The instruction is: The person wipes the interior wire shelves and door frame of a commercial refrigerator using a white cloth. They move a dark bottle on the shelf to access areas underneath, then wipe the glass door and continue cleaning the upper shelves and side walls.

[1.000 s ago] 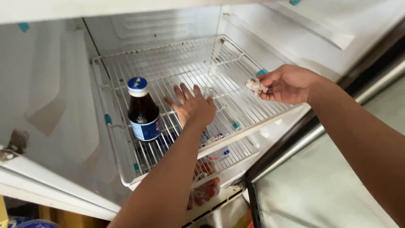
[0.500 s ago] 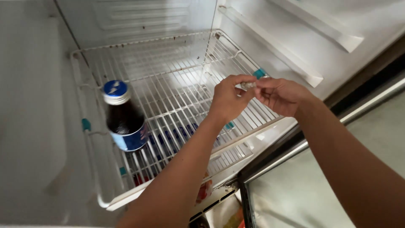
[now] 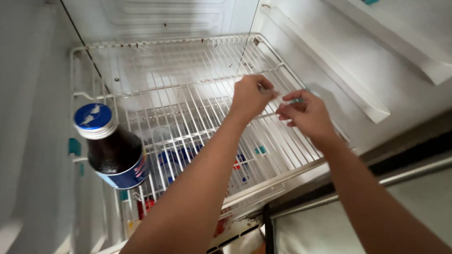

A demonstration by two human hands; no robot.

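Pinching a small white scrap point(image 3: 278, 95), left hand point(image 3: 249, 96) and right hand point(image 3: 308, 115) met above the wire shelf point(image 3: 188, 108). It might have slipped through the gaps.

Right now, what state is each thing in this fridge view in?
Left hand: pinched shut on a small pale scrap.
Right hand: fingers pinched on the same small pale scrap, above the shelf.
Dark glass bottle: upright, blue cap on, standing at the left of the shelf.
White wire shelf: in place, bearing only the bottle.
Lower shelf items: seen through the wires, too blurred to tell.
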